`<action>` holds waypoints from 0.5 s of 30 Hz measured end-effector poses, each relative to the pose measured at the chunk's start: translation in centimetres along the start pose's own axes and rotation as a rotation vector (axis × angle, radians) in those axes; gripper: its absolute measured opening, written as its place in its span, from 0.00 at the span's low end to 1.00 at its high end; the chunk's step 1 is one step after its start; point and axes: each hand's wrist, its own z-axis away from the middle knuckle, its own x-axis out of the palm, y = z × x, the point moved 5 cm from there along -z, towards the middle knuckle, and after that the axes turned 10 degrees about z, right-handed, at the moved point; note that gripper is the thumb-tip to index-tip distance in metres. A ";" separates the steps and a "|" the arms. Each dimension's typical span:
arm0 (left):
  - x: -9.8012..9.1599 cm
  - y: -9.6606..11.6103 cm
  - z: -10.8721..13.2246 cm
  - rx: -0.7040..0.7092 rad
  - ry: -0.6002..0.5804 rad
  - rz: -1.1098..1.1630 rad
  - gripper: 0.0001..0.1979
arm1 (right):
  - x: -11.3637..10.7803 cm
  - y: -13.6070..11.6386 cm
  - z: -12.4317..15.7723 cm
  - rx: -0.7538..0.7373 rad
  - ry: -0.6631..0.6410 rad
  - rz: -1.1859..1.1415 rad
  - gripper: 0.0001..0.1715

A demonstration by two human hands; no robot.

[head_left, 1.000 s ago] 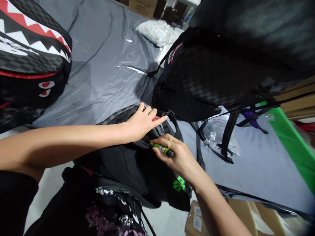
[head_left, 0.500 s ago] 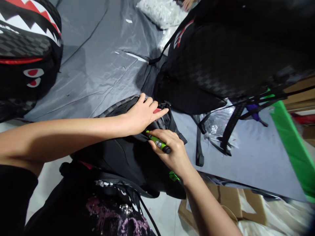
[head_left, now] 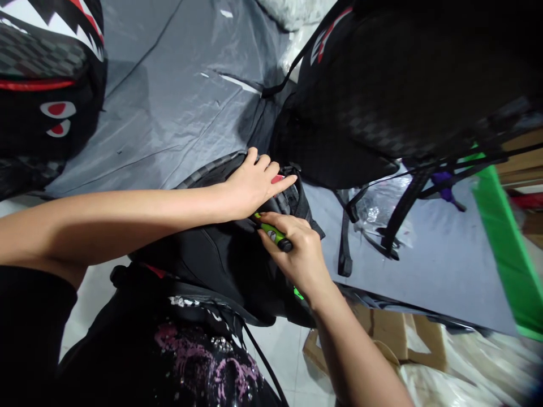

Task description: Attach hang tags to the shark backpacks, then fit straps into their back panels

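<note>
A black backpack (head_left: 212,249) with a checkered edge lies across the near edge of the grey-covered table, against my body. My left hand (head_left: 257,183) presses down on its upper part, fingers spread, beside a small red patch (head_left: 278,178). Just below it, my right hand (head_left: 297,240) is closed round a short green tool with a black end (head_left: 275,234). The tool's tip points up and left toward the bag fabric under my left hand. What that tip touches is hidden, and its exact kind does not show.
Another dark checkered backpack (head_left: 382,96) stands at right with dangling straps (head_left: 401,212). A shark-mouth backpack (head_left: 51,102) sits at left. Clear plastic packaging (head_left: 377,203) and a green strip (head_left: 504,243) lie at right. Cardboard boxes (head_left: 382,333) are below the table.
The view has shifted slightly, so most things appear higher. Both hands keep nearly the same place on the backpack, and the green tool stays in my right hand.
</note>
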 end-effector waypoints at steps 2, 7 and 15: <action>0.0 0.0 -0.1 -0.004 0.001 0.001 0.31 | 0.1 -0.2 -0.1 0.009 0.021 -0.027 0.11; 0.1 -0.1 0.0 0.005 0.001 -0.016 0.32 | 0.1 -0.4 -0.3 0.019 0.012 0.019 0.10; 0.3 -0.3 -0.1 0.002 0.022 0.047 0.34 | 0.0 -0.6 -0.5 0.019 -0.001 0.070 0.09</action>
